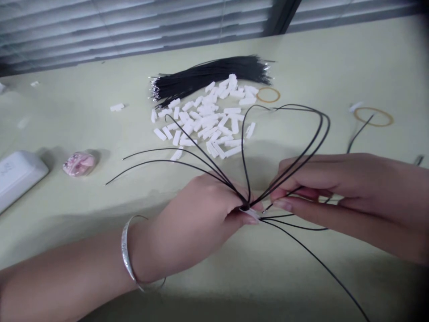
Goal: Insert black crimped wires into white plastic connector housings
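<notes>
In the middle of the head view my left hand point(201, 223) is closed, pinching a small white plastic connector housing point(250, 213). Several thin black wires point(231, 181) fan up and out from that hand, and others run from the housing to the right. My right hand point(321, 192) is closed as well. Between its thumb and forefinger it holds one black wire point(269, 208), whose metal-tipped end sits just beside the housing. Whether that tip touches the housing I cannot tell. The fingertips of my left hand are partly hidden behind the wires and the housing.
Behind my hands lies a pile of white connector housings point(209, 118), with a bundle of black wires point(211, 76) beyond it. Rubber bands point(373, 116) lie to the right. A pink wrapped item point(79, 163) and a white device point(20, 176) are at the left.
</notes>
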`<state>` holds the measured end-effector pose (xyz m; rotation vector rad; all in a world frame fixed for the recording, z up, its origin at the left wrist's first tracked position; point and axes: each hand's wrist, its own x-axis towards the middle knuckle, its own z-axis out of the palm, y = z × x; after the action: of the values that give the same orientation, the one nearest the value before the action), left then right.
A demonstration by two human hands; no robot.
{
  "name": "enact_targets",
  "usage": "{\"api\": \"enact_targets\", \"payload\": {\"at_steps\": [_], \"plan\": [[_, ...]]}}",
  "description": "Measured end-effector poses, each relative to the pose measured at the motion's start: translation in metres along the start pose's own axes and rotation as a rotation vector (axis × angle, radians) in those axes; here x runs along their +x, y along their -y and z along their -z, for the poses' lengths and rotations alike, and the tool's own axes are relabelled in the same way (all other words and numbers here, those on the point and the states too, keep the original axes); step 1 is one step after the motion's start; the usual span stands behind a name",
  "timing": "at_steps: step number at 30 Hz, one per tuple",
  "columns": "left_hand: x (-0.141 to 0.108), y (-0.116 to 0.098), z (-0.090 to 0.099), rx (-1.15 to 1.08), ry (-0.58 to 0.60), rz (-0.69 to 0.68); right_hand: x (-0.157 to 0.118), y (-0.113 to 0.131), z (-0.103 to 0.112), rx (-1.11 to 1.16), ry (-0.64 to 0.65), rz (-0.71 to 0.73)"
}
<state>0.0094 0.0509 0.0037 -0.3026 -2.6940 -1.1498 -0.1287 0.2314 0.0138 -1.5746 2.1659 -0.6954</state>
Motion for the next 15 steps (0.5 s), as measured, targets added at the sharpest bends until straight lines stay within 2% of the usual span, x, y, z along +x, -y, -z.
{"api": "enact_targets", "payload": {"at_steps": [2, 4, 10, 15], "plan": [[0.0, 0.0, 0.0, 0.001, 0.003, -0.005, -0.001, 0.0, 0.0, 0.017, 0.006, 0.067], [0.0, 0.001, 0.001, 0.0, 0.008, -0.013, -0.002, -0.001, -0.002, 0.025, 0.0, 0.066], [-0.001, 0.002, 0.0, -0.008, 0.023, -0.002, -0.014, -0.008, -0.014, -0.044, -0.102, -0.157], [-0.001, 0.001, 0.0, 0.002, 0.034, 0.015, -0.021, -0.012, -0.018, -0.072, -0.126, -0.174]]}}
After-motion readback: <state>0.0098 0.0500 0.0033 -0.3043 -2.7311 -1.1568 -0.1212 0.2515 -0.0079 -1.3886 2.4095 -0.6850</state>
